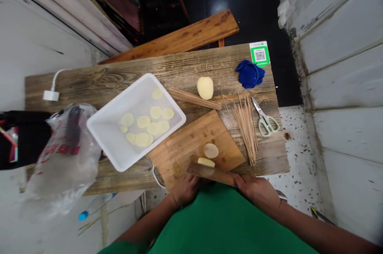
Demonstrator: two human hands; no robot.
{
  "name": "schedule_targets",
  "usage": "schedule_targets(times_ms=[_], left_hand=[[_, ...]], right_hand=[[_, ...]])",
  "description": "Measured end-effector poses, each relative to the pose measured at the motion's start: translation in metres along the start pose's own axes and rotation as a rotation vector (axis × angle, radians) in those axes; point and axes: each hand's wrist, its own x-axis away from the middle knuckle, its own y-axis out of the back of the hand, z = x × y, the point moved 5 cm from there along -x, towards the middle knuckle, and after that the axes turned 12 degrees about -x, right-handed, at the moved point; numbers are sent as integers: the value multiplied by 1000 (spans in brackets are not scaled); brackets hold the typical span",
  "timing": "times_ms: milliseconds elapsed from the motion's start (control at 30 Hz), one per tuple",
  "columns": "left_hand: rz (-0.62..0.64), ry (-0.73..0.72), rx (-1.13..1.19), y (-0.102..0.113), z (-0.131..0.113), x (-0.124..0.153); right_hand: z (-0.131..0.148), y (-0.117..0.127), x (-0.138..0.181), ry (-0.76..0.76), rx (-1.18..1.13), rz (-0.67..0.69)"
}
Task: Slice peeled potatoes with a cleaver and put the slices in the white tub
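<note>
My right hand point(259, 193) is closed round the handle of a broad-bladed kitchen knife point(220, 175), held low over the near side of a wooden cutting board point(191, 140). At the blade's left end my left hand point(187, 189) is closed with its fingers bent; the blade and my green shirt hide what they grip. Just beyond the blade lies a piece of peeled potato point(206, 162), partly covered by it. A round potato slice point(211, 150) lies flat on the board, a little farther away. A whole peeled potato point(205, 88) sits on the table past the board.
Left of the board, a white plastic tub point(112, 156) holds several potato slices. Wooden skewers point(247, 130) lie right of the board, more point(194, 98) behind it. Scissors point(265, 120), a blue cloth point(250, 74) and a QR-code card point(259, 54) are rightward. A plastic bag point(67, 154) is far left.
</note>
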Motion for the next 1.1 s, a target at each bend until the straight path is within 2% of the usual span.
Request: schedule_targets(times_ms=[100,233,533,700,900,1100], left_hand=[[-17,-6,-13,1,-1,-1],[23,-16,-7,-4,0,1],[-6,-25,9,-1,1,0],[28,-29,8,0,1,0],[-43,-15,19,2,1,1],[-24,-3,23,-2,1,2]], right_hand=[[0,0,-1,-23,-38,57],[-1,-3,-1,-63,-73,108],[-3,-6,2,-88,-64,174],[-2,-5,3,-89,-56,189],[-1,-4,4,-71,-19,159],[-3,-4,3,-84,-24,172]])
